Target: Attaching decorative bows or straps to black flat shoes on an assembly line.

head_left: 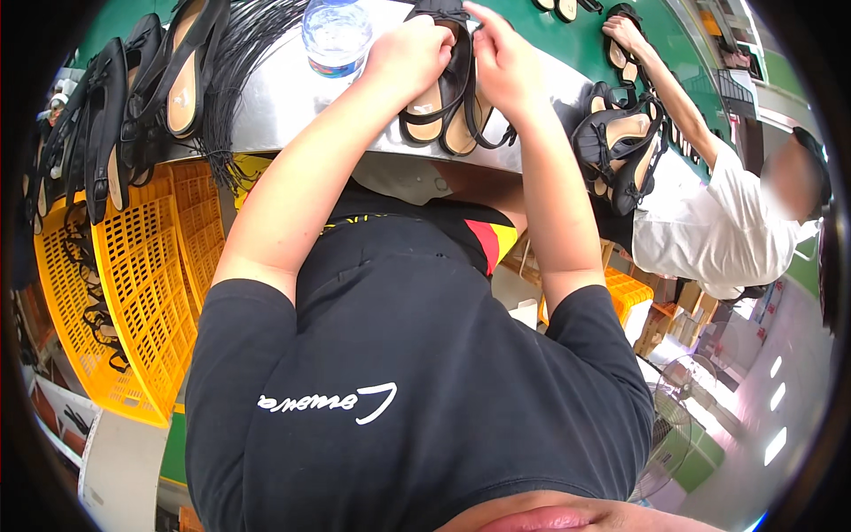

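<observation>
1. Head view, middle: pair of black shoes (425,113) with tan insides, on the metal surface (270,120), right of the water bottle (335,40). Heel ends face the wearer; fronts point away.
2. Left hand (413,55), right of the bottle: fingers curled closed over the left side of the shoes' front part. Right hand (507,60), farther right of the bottle: finger and thumb set narrow at the front. Exact pinch hidden; cannot tell whether it grips strap or upper.
3. Why so: heels toward the wearer probably bring the fronts under both hands; left likely steadies, leaving right fingertips free for fine handling. Surface seems to bear much of the weight.
4. Left of the bottle: bundle of black cords (235,75) spilling over the edge; beyond it, more black shoes (108,124) in a row, above yellow crates (142,297).
5. Right of the bottle, past the right forearm: cluster of bowed shoes (625,146); farther, a co-worker's hand (625,34) on another shoe.
6. In the way: bottle stands close by the left forearm; a loose strap (486,137), right of the bottle, could snag.
</observation>
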Demonstrator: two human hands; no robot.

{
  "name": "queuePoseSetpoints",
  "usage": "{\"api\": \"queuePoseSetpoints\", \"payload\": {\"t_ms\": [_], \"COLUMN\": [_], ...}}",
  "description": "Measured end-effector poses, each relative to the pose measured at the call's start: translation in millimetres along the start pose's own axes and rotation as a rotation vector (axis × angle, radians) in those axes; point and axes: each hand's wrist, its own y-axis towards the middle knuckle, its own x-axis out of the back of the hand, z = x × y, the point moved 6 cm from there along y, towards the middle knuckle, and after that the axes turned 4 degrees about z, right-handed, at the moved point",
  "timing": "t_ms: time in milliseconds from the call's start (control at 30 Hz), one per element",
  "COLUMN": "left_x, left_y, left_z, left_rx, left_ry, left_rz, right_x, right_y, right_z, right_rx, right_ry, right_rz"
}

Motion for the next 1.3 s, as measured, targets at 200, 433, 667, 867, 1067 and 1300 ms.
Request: {"api": "queuePoseSetpoints", "payload": {"t_ms": [200,433,667,867,1067,1300], "left_x": [1.5,1.7,0.8,1.3,-0.1,0.3], "left_y": [-0.1,1.7,2.4,0.5,-0.4,0.7], "left_z": [-1.0,-0.7,3.4,3.0,3.0,4.0], "left_rx": [0.012,0.028,0.039,0.028,0.038,0.006], "left_ry": [-0.015,-0.002,-0.035,-0.041,-0.015,0.004], "left_rz": [0.003,0.014,0.010,-0.016,-0.022,-0.040], "right_x": [40.3,3.7,-2.8,-0.9,-11.3,-18.5], "right_y": [17.1,23.1,11.7,8.4,6.3,5.1], "right_z": [43.8,21.8,15.0,13.1,-2.6,-7.2], "right_rx": [-0.055,-0.040,-0.069,0.043,-0.015,-0.002], "right_ry": [-0.015,-0.482,-0.531,-0.430,-0.389,-0.344], "right_rz": [0.016,0.323,0.326,0.222,0.220,0.131]}}
